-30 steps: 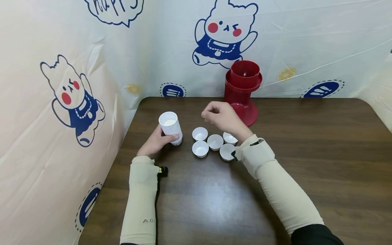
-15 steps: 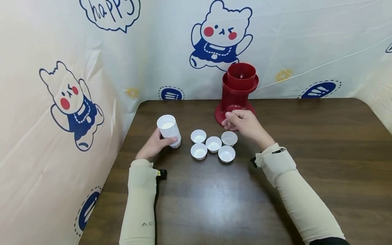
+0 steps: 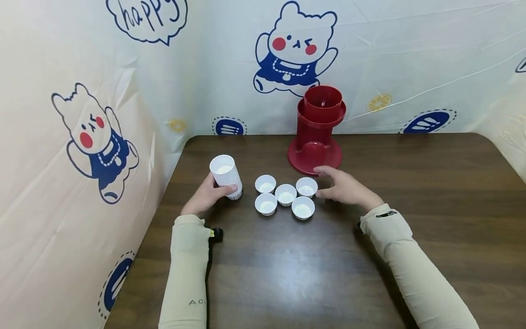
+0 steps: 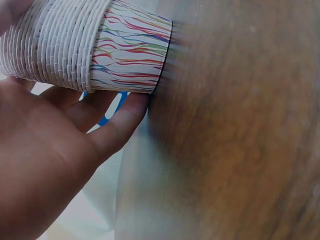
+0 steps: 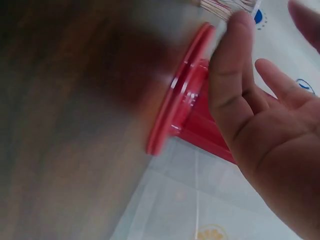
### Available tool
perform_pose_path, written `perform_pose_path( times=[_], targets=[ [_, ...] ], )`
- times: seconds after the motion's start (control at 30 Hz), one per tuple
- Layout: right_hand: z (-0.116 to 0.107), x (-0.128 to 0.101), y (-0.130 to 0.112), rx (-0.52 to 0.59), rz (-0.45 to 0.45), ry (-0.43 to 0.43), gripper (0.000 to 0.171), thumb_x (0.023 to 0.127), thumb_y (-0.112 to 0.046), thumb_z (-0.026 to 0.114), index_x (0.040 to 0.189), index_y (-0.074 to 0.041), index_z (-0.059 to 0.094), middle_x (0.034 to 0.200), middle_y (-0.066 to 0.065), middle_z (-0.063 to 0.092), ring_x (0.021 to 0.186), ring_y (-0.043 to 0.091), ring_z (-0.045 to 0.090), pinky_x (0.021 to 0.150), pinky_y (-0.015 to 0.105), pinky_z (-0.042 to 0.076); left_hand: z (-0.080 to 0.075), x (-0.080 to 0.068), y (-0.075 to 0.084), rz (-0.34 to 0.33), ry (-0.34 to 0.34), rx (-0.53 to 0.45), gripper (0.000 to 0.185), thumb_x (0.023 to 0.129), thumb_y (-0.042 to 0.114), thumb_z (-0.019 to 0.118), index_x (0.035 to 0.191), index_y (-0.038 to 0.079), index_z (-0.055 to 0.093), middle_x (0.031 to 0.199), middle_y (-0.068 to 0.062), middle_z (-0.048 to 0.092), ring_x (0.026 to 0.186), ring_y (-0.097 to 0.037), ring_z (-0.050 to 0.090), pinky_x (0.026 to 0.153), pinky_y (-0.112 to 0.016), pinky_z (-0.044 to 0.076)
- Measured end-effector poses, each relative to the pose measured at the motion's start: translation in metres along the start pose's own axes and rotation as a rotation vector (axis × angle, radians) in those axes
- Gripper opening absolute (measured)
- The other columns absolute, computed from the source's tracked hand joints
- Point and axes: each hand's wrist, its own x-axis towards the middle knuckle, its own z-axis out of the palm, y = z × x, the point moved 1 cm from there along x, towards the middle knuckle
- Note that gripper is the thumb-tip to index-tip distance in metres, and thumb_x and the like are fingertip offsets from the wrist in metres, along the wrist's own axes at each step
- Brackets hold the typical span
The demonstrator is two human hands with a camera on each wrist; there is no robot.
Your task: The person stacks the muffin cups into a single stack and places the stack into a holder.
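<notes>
A tall stack of white paper cups [image 3: 225,176] stands on the left of the table, gripped by my left hand [image 3: 206,195] with the thumb across its front. The left wrist view shows coloured wavy stripes on the lowest cup [image 4: 132,50] of that stack. To its right, several single cups stand mouth up, close together. My right hand [image 3: 347,188] is beside the back right cup [image 3: 306,186], thumb and fingers parted, holding nothing. Whether a fingertip touches that cup is unclear. In the right wrist view the fingers are loosely bent near a striped cup [image 5: 220,7].
A red plastic stand [image 3: 314,132] with a round base and a cup-like top rises behind the single cups, near the table's [image 3: 411,205] back edge. Printed sheets [image 3: 230,64] hang behind and to the left of the table.
My right hand has moved right and toward me, from above the cups to beside the back right one, and its fingers have spread. The left hand keeps holding the stack.
</notes>
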Motion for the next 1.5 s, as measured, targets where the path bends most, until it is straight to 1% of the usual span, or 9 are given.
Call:
perform_pose_path(
  times=[0.1, 0.2, 0.33, 0.6, 0.83, 1.0, 1.17, 1.37, 1.5],
  targets=[
    [0.005, 0.004, 0.004, -0.028, -0.03, -0.026, 0.074, 0.086, -0.013, 0.077, 0.15, 0.0, 0.041, 0.138, 0.026, 0.055, 0.116, 0.036, 0.059, 0.099, 0.052, 0.044, 0.0, -0.001, 0.0, -0.006, 0.002, 0.003, 0.075, 0.091, 0.011, 0.074, 0.15, 0.004, 0.03, 0.142, -0.02, 0.044, 0.129, -0.034, 0.042, 0.112, -0.05, 0.029],
    [0.01, 0.007, 0.007, -0.043, -0.034, -0.035, 0.075, 0.086, -0.015, 0.078, 0.15, 0.0, 0.041, 0.138, 0.025, 0.055, 0.127, 0.038, 0.052, 0.106, 0.055, 0.039, 0.0, -0.001, 0.0, -0.014, 0.002, 0.0, 0.075, 0.09, 0.012, 0.074, 0.15, 0.004, 0.03, 0.142, -0.019, 0.044, 0.129, -0.033, 0.042, 0.113, -0.05, 0.028],
    [0.014, 0.01, 0.008, -0.082, -0.02, -0.024, 0.074, 0.087, -0.02, 0.079, 0.15, -0.001, 0.043, 0.14, 0.022, 0.055, 0.129, 0.036, 0.051, 0.107, 0.054, 0.038, 0.001, 0.0, -0.001, -0.015, -0.003, -0.016, 0.075, 0.09, 0.011, 0.075, 0.15, 0.005, 0.03, 0.143, -0.019, 0.044, 0.129, -0.034, 0.042, 0.112, -0.051, 0.029],
    [0.019, 0.013, 0.001, -0.169, -0.007, -0.01, 0.075, 0.087, -0.026, 0.079, 0.149, -0.002, 0.045, 0.145, 0.018, 0.052, 0.134, 0.035, 0.046, 0.11, 0.053, 0.034, 0.0, 0.0, 0.002, -0.013, -0.006, -0.005, 0.075, 0.091, 0.012, 0.074, 0.151, 0.006, 0.029, 0.144, -0.018, 0.043, 0.13, -0.034, 0.041, 0.113, -0.052, 0.028],
    [0.023, 0.017, -0.005, -0.205, -0.041, 0.017, 0.073, 0.085, -0.026, 0.082, 0.145, 0.001, 0.05, 0.139, 0.018, 0.057, 0.129, 0.036, 0.051, 0.108, 0.05, 0.037, -0.001, -0.001, 0.002, -0.028, -0.003, 0.005, 0.076, 0.091, 0.013, 0.074, 0.151, 0.006, 0.028, 0.145, -0.018, 0.042, 0.131, -0.034, 0.041, 0.114, -0.052, 0.027],
    [0.023, 0.017, -0.008, -0.176, -0.021, 0.035, 0.07, 0.084, -0.026, 0.082, 0.142, 0.0, 0.053, 0.134, 0.017, 0.06, 0.124, 0.035, 0.054, 0.106, 0.051, 0.039, 0.0, 0.0, 0.001, -0.018, -0.005, -0.001, 0.076, 0.091, 0.013, 0.075, 0.151, 0.007, 0.028, 0.144, -0.017, 0.043, 0.13, -0.034, 0.041, 0.113, -0.052, 0.028],
    [0.02, 0.016, -0.007, -0.099, 0.006, 0.078, 0.067, 0.084, -0.03, 0.083, 0.139, -0.004, 0.056, 0.129, 0.015, 0.062, 0.12, 0.033, 0.056, 0.102, 0.05, 0.042, 0.0, 0.0, 0.001, -0.012, -0.006, 0.0, 0.076, 0.091, 0.013, 0.075, 0.151, 0.007, 0.029, 0.144, -0.017, 0.043, 0.13, -0.033, 0.041, 0.113, -0.052, 0.028],
    [0.018, 0.017, -0.009, -0.002, -0.007, 0.147, 0.059, 0.083, -0.033, 0.084, 0.131, -0.01, 0.06, 0.12, 0.01, 0.066, 0.113, 0.029, 0.061, 0.095, 0.047, 0.048, 0.001, 0.0, 0.002, -0.003, -0.004, 0.0, 0.075, 0.09, 0.011, 0.074, 0.15, 0.005, 0.029, 0.143, -0.019, 0.044, 0.129, -0.033, 0.042, 0.112, -0.051, 0.029],
    [0.018, 0.016, -0.014, 0.061, -0.023, 0.178, 0.056, 0.083, -0.03, 0.085, 0.129, -0.01, 0.061, 0.118, 0.01, 0.066, 0.109, 0.03, 0.063, 0.094, 0.046, 0.049, 0.0, 0.0, 0.002, 0.003, -0.004, 0.001, 0.074, 0.09, 0.01, 0.074, 0.15, 0.005, 0.029, 0.142, -0.019, 0.044, 0.129, -0.033, 0.042, 0.112, -0.05, 0.029]
  ],
)
